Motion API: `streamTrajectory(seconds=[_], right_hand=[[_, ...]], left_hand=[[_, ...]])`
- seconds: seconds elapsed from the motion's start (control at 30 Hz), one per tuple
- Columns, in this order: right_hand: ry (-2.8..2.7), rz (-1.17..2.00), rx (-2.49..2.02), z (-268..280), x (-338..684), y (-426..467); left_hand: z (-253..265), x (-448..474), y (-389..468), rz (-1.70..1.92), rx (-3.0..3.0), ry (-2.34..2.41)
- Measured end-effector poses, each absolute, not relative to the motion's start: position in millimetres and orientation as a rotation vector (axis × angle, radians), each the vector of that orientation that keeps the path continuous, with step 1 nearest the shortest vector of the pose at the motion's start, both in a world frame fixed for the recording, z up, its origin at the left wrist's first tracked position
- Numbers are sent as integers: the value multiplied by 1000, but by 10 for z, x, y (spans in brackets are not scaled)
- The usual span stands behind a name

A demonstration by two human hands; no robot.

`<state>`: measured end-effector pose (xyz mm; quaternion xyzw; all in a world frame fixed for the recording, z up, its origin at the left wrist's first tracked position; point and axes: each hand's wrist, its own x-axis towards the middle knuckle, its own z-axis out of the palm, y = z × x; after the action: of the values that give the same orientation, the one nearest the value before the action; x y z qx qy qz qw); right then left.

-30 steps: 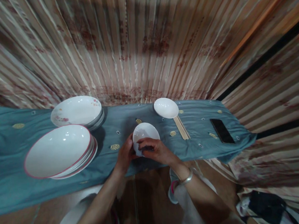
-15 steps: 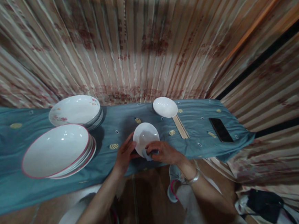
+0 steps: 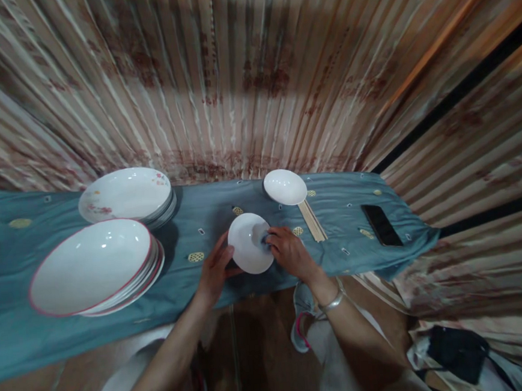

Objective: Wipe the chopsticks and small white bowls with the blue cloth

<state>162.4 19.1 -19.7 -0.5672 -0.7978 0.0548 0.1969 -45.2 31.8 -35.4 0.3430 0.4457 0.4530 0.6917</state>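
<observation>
A small white bowl (image 3: pixel 247 251) stands on the blue patterned tablecloth in front of me. My left hand (image 3: pixel 215 268) grips its left side, thumb near the rim and fingers around the outside. On the bowl's right rim, my right hand (image 3: pixel 290 252) pinches a greyish-blue cloth (image 3: pixel 263 237) against the inner wall. Most of the cloth is hidden by my fingers. Behind and to the right is another white bowl (image 3: pixel 286 187), with several wooden chopsticks (image 3: pixel 312 220) lying just in front of it.
To the left stand a stack of pink-rimmed bowls (image 3: pixel 92 266) and, behind it, a stack of flowered plates (image 3: pixel 128 194). A black phone (image 3: pixel 382 225) lies at the right on the tablecloth (image 3: pixel 225 195). A pleated curtain (image 3: pixel 234 89) hangs behind the table.
My right hand has moved the cloth from the bowl's near edge up to its right rim. The left hand keeps its hold on the bowl. The view has shifted slightly.
</observation>
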Motion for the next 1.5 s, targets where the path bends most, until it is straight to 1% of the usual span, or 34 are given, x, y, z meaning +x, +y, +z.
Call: streamTrajectory(seconds=[0.1,0.2,0.27,0.47,0.6,0.7,0.87,1.07,1.23,1.33,1.5], right_hand=[[-2292,141,-1581,-200,1613,187],[-2357,222,-1571,-209,1584,161],[-2348,336,-1554,-210,1554,143],[-2193,818,-1358,-178,1414,150],[-2040,899,-1246,-176,1280,190],[-1971,850,-1222,-181,1167,232],[-1871,652,-1285,-220,1002,358],[-1841,293,-1504,-227,984,573],[-1943,121,-1654,-185,1115,635],[-1987,81,-1739,-183,1199,604],[-2034,225,-1794,-245,1279,469]], left_hand=[[-340,-448,316,1008,765,1005],[-332,-443,313,1009,774,1013],[-338,-441,315,1014,777,1019],[-369,-440,326,1018,776,1021],[-396,-446,332,1024,771,1007],[-407,-447,334,1023,777,1007],[-374,-433,311,1039,782,1033],[-326,-437,280,994,838,1046],[-305,-431,276,1007,820,1038],[-313,-428,279,1025,808,1030],[-333,-435,295,1026,812,1043]])
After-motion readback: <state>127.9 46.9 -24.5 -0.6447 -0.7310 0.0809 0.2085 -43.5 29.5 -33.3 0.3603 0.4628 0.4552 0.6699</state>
